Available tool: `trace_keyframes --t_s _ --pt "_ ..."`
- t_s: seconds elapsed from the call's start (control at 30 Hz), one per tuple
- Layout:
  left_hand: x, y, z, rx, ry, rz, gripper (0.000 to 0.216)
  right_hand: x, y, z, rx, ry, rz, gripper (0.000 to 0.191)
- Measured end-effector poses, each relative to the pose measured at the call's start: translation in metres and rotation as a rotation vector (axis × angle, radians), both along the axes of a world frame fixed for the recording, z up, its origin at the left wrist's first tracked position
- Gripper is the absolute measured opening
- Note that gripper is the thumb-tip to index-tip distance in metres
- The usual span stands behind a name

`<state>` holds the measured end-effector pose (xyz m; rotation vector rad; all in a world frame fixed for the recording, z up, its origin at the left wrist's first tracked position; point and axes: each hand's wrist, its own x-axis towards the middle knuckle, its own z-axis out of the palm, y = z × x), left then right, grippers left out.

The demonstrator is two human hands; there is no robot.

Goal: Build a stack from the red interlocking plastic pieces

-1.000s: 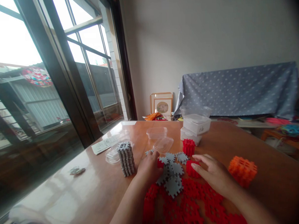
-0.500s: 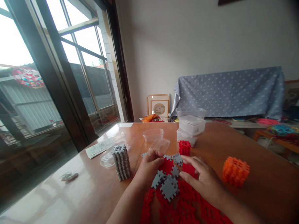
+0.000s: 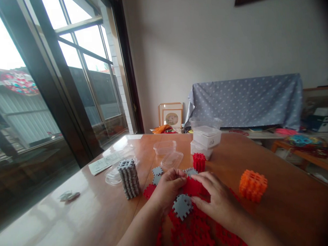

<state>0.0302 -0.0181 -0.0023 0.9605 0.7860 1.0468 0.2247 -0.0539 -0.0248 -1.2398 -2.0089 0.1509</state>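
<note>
Between the pinched left hand (image 3: 169, 189) and spread right hand (image 3: 212, 195), a squarish grey tile (image 3: 182, 206) points one corner nearward.

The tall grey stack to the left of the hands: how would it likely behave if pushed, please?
The grey stack would probably tip rather easily, standing taller than it is wide. It could shed layers, since its ridged sides suggest separate notched pieces. It may be light for its size, as its top shows openings.

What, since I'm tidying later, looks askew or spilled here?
The upper lettered translucent plastic box sits askew, jutting rightward past the lower translucent plastic box. Flat red plastic openwork pieces lie jumbled near the right hand; I see no spill.
</note>
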Motion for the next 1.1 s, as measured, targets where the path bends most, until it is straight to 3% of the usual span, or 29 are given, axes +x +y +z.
trace_keyframes --t_s 0.2,0.4,0.6,1.1 --pt "-0.011 0.003 0.010 0.052 0.112 0.065 0.035 0.031 0.014 0.009 -0.071 0.077 -0.093 0.048" --pt "-0.023 0.009 0.012 0.093 0.174 0.103 0.033 0.056 0.031 -0.003 -0.186 0.061 -0.120 0.047" --pt "-0.026 0.011 0.014 0.112 0.197 0.126 0.033 0.063 0.037 -0.013 -0.225 0.018 -0.140 0.044" --pt "-0.028 0.013 0.013 0.123 0.222 0.126 0.032 0.060 0.030 -0.008 -0.265 -0.016 -0.117 0.042"
